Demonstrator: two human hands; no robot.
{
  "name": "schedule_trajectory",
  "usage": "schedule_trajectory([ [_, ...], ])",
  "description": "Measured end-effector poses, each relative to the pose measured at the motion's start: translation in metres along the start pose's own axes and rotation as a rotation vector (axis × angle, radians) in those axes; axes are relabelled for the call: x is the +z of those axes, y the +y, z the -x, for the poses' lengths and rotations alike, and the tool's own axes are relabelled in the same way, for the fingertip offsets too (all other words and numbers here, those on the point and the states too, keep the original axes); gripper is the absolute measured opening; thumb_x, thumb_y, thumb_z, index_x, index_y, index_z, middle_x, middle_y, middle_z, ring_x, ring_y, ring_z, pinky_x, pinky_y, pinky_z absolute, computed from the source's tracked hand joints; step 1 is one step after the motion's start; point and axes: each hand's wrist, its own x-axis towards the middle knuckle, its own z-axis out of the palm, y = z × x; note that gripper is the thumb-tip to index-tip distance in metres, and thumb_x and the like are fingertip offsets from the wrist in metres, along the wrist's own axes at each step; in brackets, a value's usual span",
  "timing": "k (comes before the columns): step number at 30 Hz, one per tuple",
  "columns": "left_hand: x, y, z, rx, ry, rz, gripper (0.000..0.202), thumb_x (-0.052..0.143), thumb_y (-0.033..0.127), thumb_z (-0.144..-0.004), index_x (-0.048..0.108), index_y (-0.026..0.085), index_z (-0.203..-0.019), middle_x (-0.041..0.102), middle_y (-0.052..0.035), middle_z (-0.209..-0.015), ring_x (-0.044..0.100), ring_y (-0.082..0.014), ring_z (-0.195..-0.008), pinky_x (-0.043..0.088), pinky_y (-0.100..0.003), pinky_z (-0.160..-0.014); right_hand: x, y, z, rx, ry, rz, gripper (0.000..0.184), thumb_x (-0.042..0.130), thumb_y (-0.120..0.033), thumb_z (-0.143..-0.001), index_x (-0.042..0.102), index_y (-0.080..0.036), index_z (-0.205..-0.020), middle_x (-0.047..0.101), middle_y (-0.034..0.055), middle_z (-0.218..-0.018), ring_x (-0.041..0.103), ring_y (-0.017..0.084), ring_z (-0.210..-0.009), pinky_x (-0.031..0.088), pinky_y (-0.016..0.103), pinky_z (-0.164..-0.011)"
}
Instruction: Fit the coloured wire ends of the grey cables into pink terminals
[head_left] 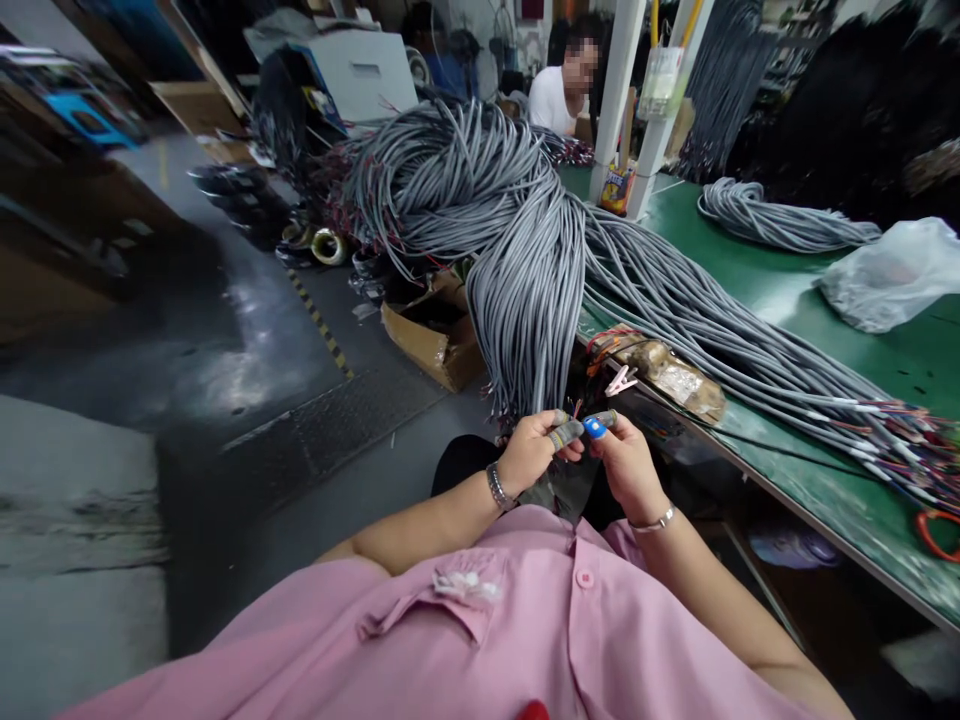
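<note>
A brown open cardboard box point(435, 340) sits beyond and left of the left hand point(531, 450). A crumpled white plastic bag point(892, 272) lies on the green tabletop point(780, 292), far right of the right hand point(628, 468).

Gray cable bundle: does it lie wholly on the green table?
No, the gray cable bundle drapes over the green table edge and hangs down near the left hand.

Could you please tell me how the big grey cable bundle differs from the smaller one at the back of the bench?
The big cable bundle is far thicker than the small cable bundle. The big one drapes over the bench edge; the small one lies wholly on the green bench. Both are grey.
</note>
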Motion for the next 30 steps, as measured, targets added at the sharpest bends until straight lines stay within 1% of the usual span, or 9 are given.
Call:
schedule_trajectory([
  [5,0.004,0.001,-0.006,-0.054,0.133,0.131,0.033,0.073,0.043,-0.073,0.063,0.012,-0.076,0.068,-0.0044,-0.065,0.059,-0.0099,-0.046,0.044,-0.020,-0.046,0.002,0.000,-0.002,-0.047,0.015,0.052,0.018,0.076,-0.035,-0.074,0.068,-0.020,-0.077,0.060,-0.0022,-0.069,0.047,0.011,-0.061,0.037,0.025,-0.058],
  [8,0.004,0.003,-0.010,-0.065,0.168,0.181,0.032,0.075,0.041,-0.070,0.062,0.012,-0.074,0.067,-0.0026,-0.062,0.055,-0.0080,-0.042,0.039,-0.018,-0.041,0.003,-0.001,-0.005,-0.064,0.012,0.073,0.017,0.076,-0.034,-0.074,0.067,-0.020,-0.075,0.059,-0.0027,-0.068,0.046,0.011,-0.060,0.037,0.025,-0.058],
  [12,0.001,-0.001,-0.017,-0.092,0.132,0.187,0.033,0.075,0.042,-0.070,0.059,0.013,-0.071,0.064,-0.0012,-0.057,0.051,-0.0073,-0.038,0.034,-0.018,-0.037,-0.001,0.001,-0.010,-0.045,0.015,0.086,0.019,0.076,-0.035,-0.074,0.066,-0.020,-0.076,0.058,-0.0027,-0.067,0.045,0.011,-0.060,0.037,0.025,-0.058],
  [16,-0.003,-0.004,-0.024,-0.094,0.097,0.155,0.033,0.072,0.043,-0.073,0.057,0.013,-0.068,0.062,-0.0008,-0.056,0.049,-0.0061,-0.036,0.029,-0.018,-0.036,-0.004,0.000,-0.014,-0.025,-0.008,0.097,0.020,0.074,-0.037,-0.076,0.065,-0.020,-0.074,0.056,-0.0029,-0.064,0.045,0.011,-0.059,0.038,0.025,-0.058],
  [19,-0.004,-0.005,-0.027,-0.101,0.077,0.096,0.032,0.070,0.042,-0.074,0.057,0.014,-0.066,0.062,-0.0008,-0.055,0.047,-0.0056,-0.036,0.027,-0.018,-0.036,-0.003,-0.003,-0.016,-0.003,-0.034,0.083,0.020,0.071,-0.039,-0.079,0.068,-0.021,-0.087,0.060,-0.0014,-0.073,0.047,0.012,-0.063,0.039,0.025,-0.058],
  [21,-0.004,-0.005,-0.028,-0.111,0.051,0.051,0.033,0.069,0.042,-0.075,0.057,0.014,-0.066,0.062,-0.0011,-0.055,0.047,-0.0055,-0.037,0.026,-0.018,-0.037,-0.002,-0.004,-0.019,0.017,-0.063,0.064,0.024,0.071,-0.039,-0.079,0.069,-0.022,-0.096,0.063,-0.0001,-0.081,0.049,0.012,-0.066,0.039,0.024,-0.058],
  [22,-0.003,-0.005,-0.028,-0.115,0.038,0.031,0.033,0.069,0.043,-0.076,0.057,0.014,-0.066,0.062,-0.0011,-0.056,0.047,-0.0055,-0.037,0.026,-0.018,-0.037,-0.002,-0.004,-0.020,0.028,-0.074,0.051,0.025,0.072,-0.038,-0.078,0.070,-0.022,-0.097,0.064,0.0001,-0.082,0.049,0.011,-0.066,0.039,0.024,-0.058],
  [27,0.000,-0.005,-0.027,-0.119,-0.006,-0.007,0.032,0.069,0.042,-0.076,0.057,0.014,-0.065,0.062,-0.0006,-0.056,0.048,-0.0060,-0.037,0.027,-0.018,-0.037,0.000,-0.001,-0.025,0.077,-0.036,-0.038,0.018,0.076,-0.034,-0.074,0.070,-0.020,-0.084,0.060,-0.0026,-0.070,0.045,0.009,-0.059,0.037,0.024,-0.056],
  [30,0.001,-0.005,-0.025,-0.101,-0.002,-0.009,0.033,0.069,0.042,-0.076,0.057,0.013,-0.065,0.062,-0.0004,-0.056,0.048,-0.0057,-0.038,0.028,-0.018,-0.038,0.002,0.004,-0.022,0.073,0.001,-0.073,0.017,0.075,-0.034,-0.075,0.068,-0.019,-0.080,0.058,-0.0035,-0.066,0.044,0.008,-0.056,0.037,0.023,-0.055],
])
